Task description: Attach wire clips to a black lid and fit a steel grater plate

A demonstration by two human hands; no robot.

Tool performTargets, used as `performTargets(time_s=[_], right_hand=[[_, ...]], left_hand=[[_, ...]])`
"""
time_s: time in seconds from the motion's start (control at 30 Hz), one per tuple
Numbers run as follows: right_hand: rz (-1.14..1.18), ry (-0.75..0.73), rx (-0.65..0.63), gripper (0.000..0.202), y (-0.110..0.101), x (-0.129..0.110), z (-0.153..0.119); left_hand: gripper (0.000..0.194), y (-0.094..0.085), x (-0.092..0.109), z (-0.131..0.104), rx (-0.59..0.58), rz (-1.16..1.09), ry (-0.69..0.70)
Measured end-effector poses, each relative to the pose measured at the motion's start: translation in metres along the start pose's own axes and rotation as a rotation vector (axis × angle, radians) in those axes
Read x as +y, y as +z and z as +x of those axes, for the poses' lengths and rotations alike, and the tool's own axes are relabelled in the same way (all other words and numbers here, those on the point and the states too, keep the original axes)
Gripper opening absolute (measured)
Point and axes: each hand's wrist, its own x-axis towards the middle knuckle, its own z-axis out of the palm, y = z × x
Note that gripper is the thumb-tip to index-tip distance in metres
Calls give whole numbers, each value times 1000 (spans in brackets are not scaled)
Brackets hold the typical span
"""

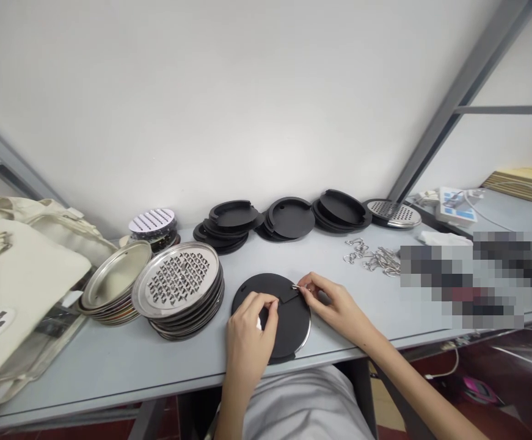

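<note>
A round black disc (288,330) with a shiny metal edge at its lower right lies near the table's front edge. My left hand (253,330) rests over its left side, thumb and forefinger pinched together; anything between them is too small to make out. At the disc's upper right rim, my right hand (325,297) pinches a small metal clip (295,286). A small dark rectangular piece shows on the disc beside the clip. More metal clips (382,260) lie loose to the right.
Grater discs (183,281) and metal plates (114,281) are stacked at left beside a cream bag (18,275). Black lids (293,218) stand along the wall. A grater (394,213) and a white-blue box (455,206) are at right.
</note>
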Motion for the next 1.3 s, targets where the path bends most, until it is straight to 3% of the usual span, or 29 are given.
performTargets(time_s=[0.43, 0.93, 1.3], right_hand=[[-43, -101, 102, 8, -2, 3, 1], [43, 6, 71, 19, 0, 6, 3], [47, 4, 73, 20, 5, 8, 7]], left_hand=[[15, 0, 0, 0, -1, 4, 1], [17, -2, 3, 1, 7, -5, -4], [14, -1, 4, 4, -16, 43, -53]])
